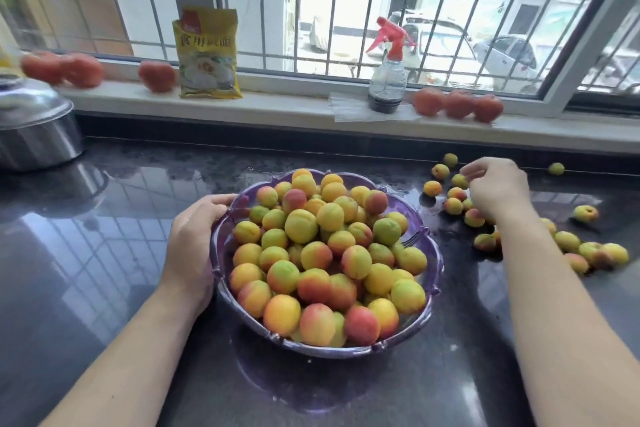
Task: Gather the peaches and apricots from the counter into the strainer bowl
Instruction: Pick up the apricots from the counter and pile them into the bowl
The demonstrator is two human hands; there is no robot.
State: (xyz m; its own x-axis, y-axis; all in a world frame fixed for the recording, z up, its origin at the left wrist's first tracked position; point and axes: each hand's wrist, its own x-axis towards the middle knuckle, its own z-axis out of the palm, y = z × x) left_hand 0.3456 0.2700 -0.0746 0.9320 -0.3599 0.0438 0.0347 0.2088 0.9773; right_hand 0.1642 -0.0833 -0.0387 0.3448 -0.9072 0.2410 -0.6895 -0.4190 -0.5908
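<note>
Nearest to me, the bowl (pixel 437 255) sits on the counter (pixel 104 253) between her two arms. It is purple, translucent plastic with a scalloped rim, and it is heaped with fruit (pixel 329 253): small, round, matt-skinned, yellow running to green and blushing red. The pile stands above the rim, so I'd guess the task is well along.

The left hand (pixel 194 236) grips the bowl's rim on its own side, thumb lying over the edge and fingers curled down the outer wall. I take it she is steadying the bowl, since the polished dark stone looks slick and a light plastic bowl could slide.

The right hand (pixel 495 191) is out beyond the bowl, over the loose fruit (pixel 453 205). Its fingers are bent and drawn together at the tips near one small yellow piece; whether they already pinch it I cannot tell. More pieces lie touching or just beside that hand, under the wrist and along the outer side of the forearm, with a few strays past the fingertips near the counter's back edge. Round as they are, they would likely roll if nudged.

Farther off, beyond both hands, the sill (pixel 277 107) holds a yellow bag (pixel 207 55), a spray bottle (pixel 388 80) with a red trigger, and larger reddish fruit (pixel 457 104). Out past the left hand stands a steel pot (pixel 34 135).
</note>
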